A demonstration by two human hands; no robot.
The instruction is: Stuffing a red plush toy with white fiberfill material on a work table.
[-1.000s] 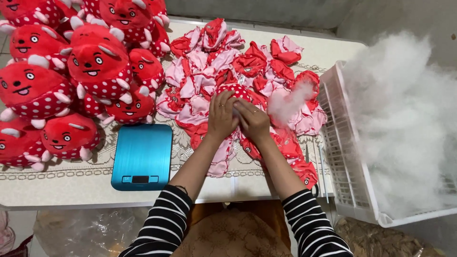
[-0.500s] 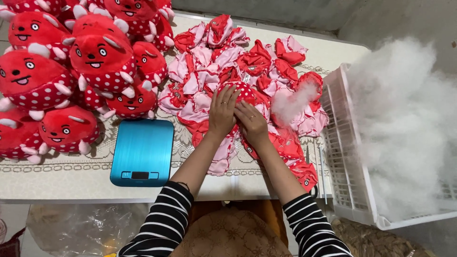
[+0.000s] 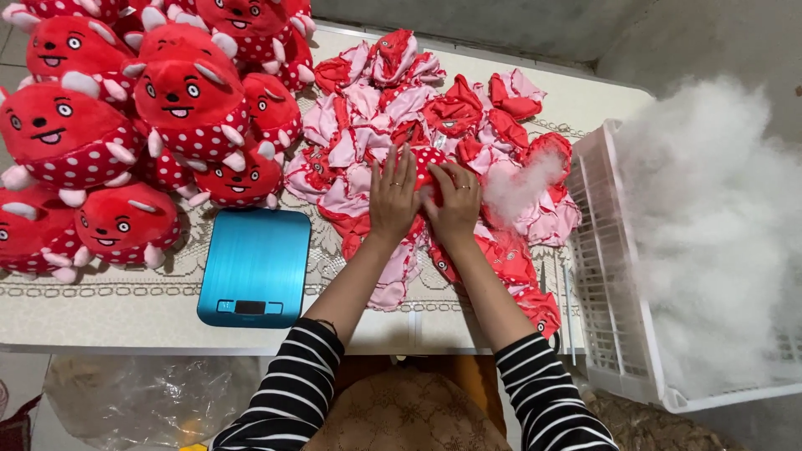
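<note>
I am pressing both hands down side by side on one red, white-dotted toy skin [image 3: 428, 159] that is lying on top of the pile of unstuffed skins [image 3: 393, 117] in front of me. My left hand [image 3: 393, 196] is lying flat with the fingers spread and together with the right, thumbs nearly touching; my right hand [image 3: 455, 200] is curling over the skin's edge, though I cannot tell whether the fingers are actually pinching the fabric or only pushing on it. Just to the right of my right hand a tuft of white stuffing [image 3: 514, 188] is resting on the pile, and further right the white slatted crate [image 3: 606, 276] is brimming with more fluffy filling [image 3: 710, 217]. Near my left forearm the blue kitchen scale [image 3: 255, 266] is sitting bare on the lace-patterned table [image 3: 125, 305], and beyond it, to the far left, the finished plump red plush toys [image 3: 180, 100] are heaped up.

Judging by that, a good many toys are already filled, while the flat skins around my hands are waiting; the one under my palms looks barely begun, still limp.
</note>
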